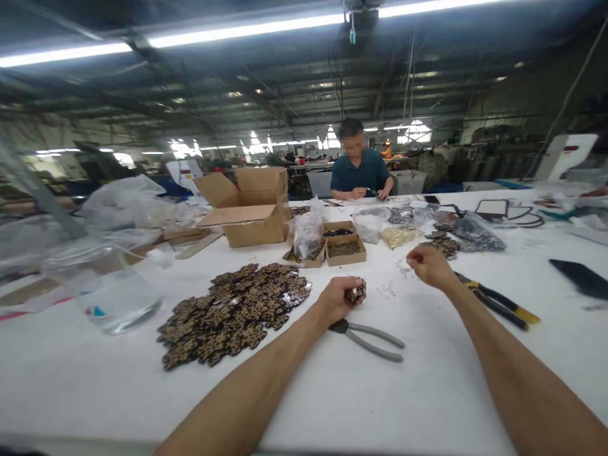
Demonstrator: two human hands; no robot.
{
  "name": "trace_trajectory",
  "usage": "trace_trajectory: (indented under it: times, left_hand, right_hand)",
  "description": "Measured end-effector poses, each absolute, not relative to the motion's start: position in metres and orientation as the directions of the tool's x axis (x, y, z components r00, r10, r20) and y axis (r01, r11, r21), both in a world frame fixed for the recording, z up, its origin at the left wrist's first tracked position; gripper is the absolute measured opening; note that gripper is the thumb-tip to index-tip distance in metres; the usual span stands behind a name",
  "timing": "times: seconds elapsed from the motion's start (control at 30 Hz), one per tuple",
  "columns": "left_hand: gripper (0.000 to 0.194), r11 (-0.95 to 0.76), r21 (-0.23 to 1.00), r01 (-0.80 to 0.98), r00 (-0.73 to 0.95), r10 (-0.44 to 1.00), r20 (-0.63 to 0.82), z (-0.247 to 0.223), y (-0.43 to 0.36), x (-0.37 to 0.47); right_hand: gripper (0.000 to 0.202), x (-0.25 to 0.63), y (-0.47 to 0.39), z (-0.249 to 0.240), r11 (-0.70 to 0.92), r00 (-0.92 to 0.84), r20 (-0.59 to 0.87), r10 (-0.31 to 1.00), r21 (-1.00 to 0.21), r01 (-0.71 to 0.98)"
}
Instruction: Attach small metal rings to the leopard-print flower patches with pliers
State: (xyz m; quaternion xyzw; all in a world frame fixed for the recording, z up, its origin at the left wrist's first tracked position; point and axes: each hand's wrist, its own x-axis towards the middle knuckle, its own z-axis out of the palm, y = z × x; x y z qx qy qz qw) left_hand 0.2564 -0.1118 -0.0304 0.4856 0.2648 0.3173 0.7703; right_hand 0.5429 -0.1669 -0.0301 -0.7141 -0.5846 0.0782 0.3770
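Note:
In my left hand [336, 300] is a small brown-and-black patterned piece [356, 291], gripped between the fingers above the white table. My right hand [430, 266] is farther right with its fingertips pinched together; whatever they hold is too small to name. Tiny pale bits [386, 291] are scattered on the table between my hands. Grey-handled pliers [373, 339] lie just below my left hand. Beside my right forearm rest pliers with black and yellow handles [503, 303]. A wide heap of flat patterned pieces [237, 310] spreads to the left of my left hand.
Small cardboard trays [346, 249] of little metal parts stand ahead, near an open cardboard box [251, 215]. A clear jug [114, 297] stands left. Plastic bags [477, 233] and a dark phone-like slab [579, 277] lie right. A co-worker [361, 168] sits across the table.

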Motion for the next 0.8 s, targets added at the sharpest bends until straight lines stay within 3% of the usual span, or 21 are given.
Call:
trace_trajectory:
  times: [0.2,0.43,0.8]
  left_hand:
    - [0.020,0.238,0.940,-0.243,0.690,0.724,-0.005,-0.034,-0.104,0.257]
    - [0.027,0.208,0.962,-0.180,0.662,0.748,-0.038,-0.038,-0.106,0.259]
    - [0.035,0.226,0.960,-0.164,0.643,0.762,-0.070,-0.042,-0.119,0.257]
  right_hand:
    - [0.013,0.573,-0.172,-0.045,-0.196,0.368,0.246,0.897,-0.525,0.828]
    - [0.021,0.553,-0.160,-0.068,-0.171,0.302,0.191,0.934,-0.502,0.848]
    - [0.012,0.556,-0.149,-0.079,-0.150,0.226,0.105,0.969,-0.475,0.867]
